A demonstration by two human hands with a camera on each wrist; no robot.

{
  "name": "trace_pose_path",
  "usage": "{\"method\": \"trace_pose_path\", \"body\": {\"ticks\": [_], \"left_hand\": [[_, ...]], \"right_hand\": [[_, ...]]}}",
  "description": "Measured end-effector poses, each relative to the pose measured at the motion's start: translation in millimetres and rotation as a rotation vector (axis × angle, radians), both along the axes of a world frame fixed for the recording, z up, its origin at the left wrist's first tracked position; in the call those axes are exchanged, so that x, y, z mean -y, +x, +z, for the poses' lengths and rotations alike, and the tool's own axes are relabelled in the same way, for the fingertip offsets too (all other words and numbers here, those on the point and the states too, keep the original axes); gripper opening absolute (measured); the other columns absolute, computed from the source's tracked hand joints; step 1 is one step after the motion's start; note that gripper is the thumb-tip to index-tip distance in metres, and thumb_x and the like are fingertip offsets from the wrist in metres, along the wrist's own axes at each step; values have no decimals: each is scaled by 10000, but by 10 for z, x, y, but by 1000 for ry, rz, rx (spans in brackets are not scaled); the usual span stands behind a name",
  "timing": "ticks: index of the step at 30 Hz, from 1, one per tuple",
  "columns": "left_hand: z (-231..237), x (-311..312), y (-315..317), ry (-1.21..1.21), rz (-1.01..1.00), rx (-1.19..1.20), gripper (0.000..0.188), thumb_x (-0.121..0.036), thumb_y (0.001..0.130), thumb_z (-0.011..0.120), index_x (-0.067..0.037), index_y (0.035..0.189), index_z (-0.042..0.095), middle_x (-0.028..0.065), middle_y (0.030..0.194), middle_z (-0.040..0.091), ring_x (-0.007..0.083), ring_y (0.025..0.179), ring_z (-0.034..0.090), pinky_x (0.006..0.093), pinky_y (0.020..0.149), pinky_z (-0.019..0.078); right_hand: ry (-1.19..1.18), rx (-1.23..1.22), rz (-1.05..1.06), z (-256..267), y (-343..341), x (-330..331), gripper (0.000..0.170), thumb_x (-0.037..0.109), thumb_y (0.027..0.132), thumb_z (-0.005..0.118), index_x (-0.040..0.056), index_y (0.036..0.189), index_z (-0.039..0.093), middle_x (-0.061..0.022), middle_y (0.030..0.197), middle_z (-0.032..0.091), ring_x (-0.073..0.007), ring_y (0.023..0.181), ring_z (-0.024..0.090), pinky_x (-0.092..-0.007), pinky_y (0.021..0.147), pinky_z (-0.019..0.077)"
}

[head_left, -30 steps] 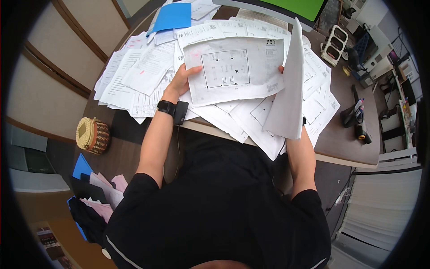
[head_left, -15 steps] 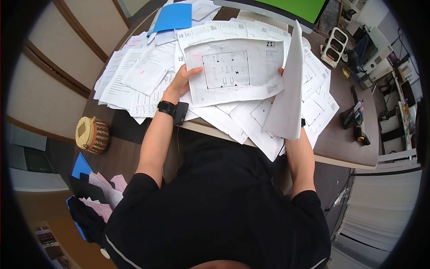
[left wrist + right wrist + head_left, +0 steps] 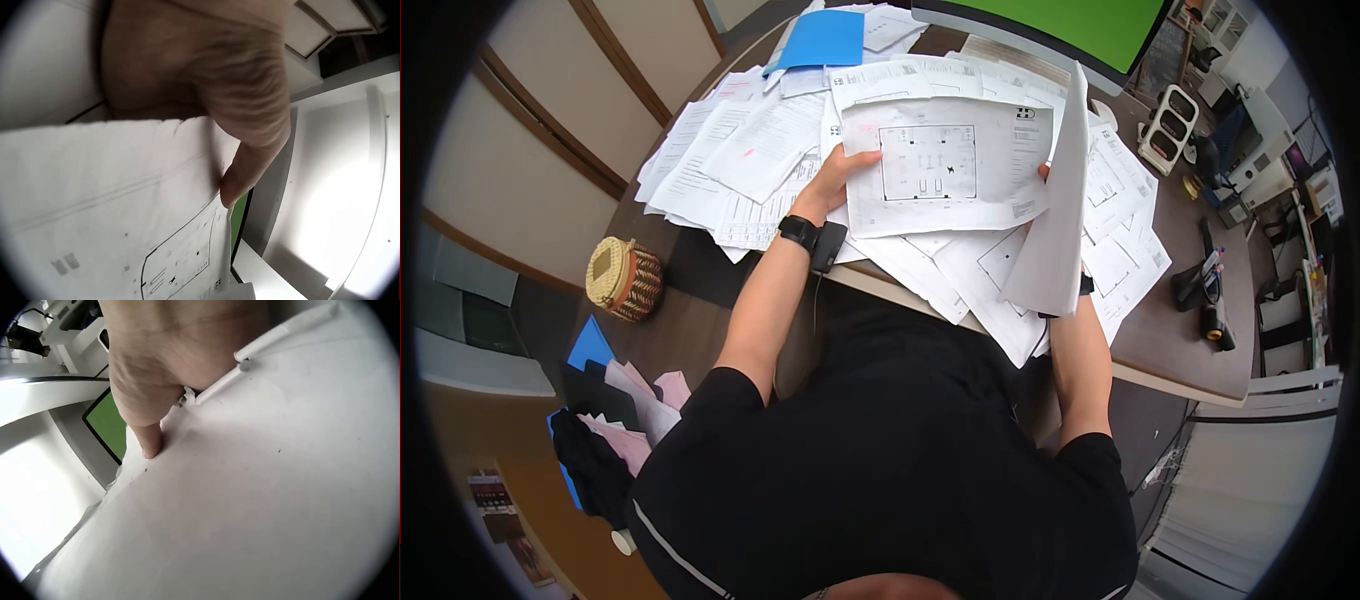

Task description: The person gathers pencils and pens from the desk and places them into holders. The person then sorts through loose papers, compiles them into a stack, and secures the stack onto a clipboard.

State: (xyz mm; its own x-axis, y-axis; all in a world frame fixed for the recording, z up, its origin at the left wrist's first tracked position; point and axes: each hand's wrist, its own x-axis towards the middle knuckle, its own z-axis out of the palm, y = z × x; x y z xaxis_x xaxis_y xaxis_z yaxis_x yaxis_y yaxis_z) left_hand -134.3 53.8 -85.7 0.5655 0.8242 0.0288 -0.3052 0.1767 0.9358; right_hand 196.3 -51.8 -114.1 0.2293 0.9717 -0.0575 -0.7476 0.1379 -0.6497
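My left hand (image 3: 832, 182) holds the left edge of a creased floor-plan sheet (image 3: 1000, 170), its thumb lying on the printed face. In the left wrist view the thumb (image 3: 240, 172) presses near the drawing's border, and the other fingers are hidden behind the paper. On the right, a blank-backed page (image 3: 1052, 225) stands turned up on edge and hides most of my right hand. The right wrist view shows the right hand (image 3: 169, 369) gripping the blank-backed page (image 3: 250, 487) at its torn, curled edge, thumb on top. Both hands hold the papers tilted above the desk.
Loose printed sheets (image 3: 750, 150) spread over the desk (image 3: 1170, 350) under the held papers. A blue folder (image 3: 825, 38) lies at the back left, near a monitor (image 3: 1090, 25). A pen holder (image 3: 1200, 285) stands at right. A woven basket (image 3: 625, 280) is at left.
The head view has shifted, so the desk and papers appear slightly right and lower. Both hands keep their hold on the same sheets.
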Motion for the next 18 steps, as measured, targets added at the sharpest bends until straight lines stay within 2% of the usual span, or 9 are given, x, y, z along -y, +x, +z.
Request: {"method": "trace_pose_path", "body": {"ticks": [2,4,7,8,10,13,18], "left_hand": [[17,3,2,-4,15,10,589,-184,783,681,41,1270,439,153,1179,570,242,1044,590,360,883,497],[-4,-7,6,-13,17,15,595,-193,774,698,47,1258,449,159,1166,576,247,1036,593,364,880,497],[-31,-32,-5,-37,-27,21,584,-187,774,698,51,1249,455,164,1165,577,254,1037,594,367,880,500],[-32,-23,2,-35,7,9,583,-190,772,700,55,1244,459,166,1162,578,254,1033,596,367,876,501],[-5,-29,11,-31,32,-3,582,-192,771,702,58,1239,463,168,1158,580,255,1030,598,367,873,503],[-17,-15,8,-38,27,-10,570,-189,776,698,64,1232,467,172,1156,581,252,1023,601,368,866,507],[-1,-16,-7,-26,15,-1,537,-161,790,685,66,1227,470,169,1147,590,249,1005,612,362,854,515]], "right_hand": [[10,-26,-23,-7,23,-47,261,255,917,569,66,1094,602,-99,1135,566,-229,1069,546,-354,951,469],[59,49,41,-72,77,-90,259,259,920,563,69,1092,602,-109,1154,554,-238,1085,538,-368,938,477],[25,42,106,16,117,-24,249,249,915,575,73,1088,605,-104,1148,556,-226,1085,535,-351,932,480],[27,42,99,78,89,-13,249,249,915,575,73,1088,605,-104,1148,556,-226,1085,535,-351,932,480],[-44,99,-61,168,-18,-1,245,250,915,577,72,1080,610,-96,1122,567,-221,1070,539,-336,927,481],[22,-17,-41,94,-24,42,252,258,913,580,65,1073,609,-106,1115,565,-226,1046,548,-334,904,495],[34,32,-15,-22,66,-13,267,262,914,576,53,1078,605,-107,1136,557,-222,1063,538,-335,921,485]]}}
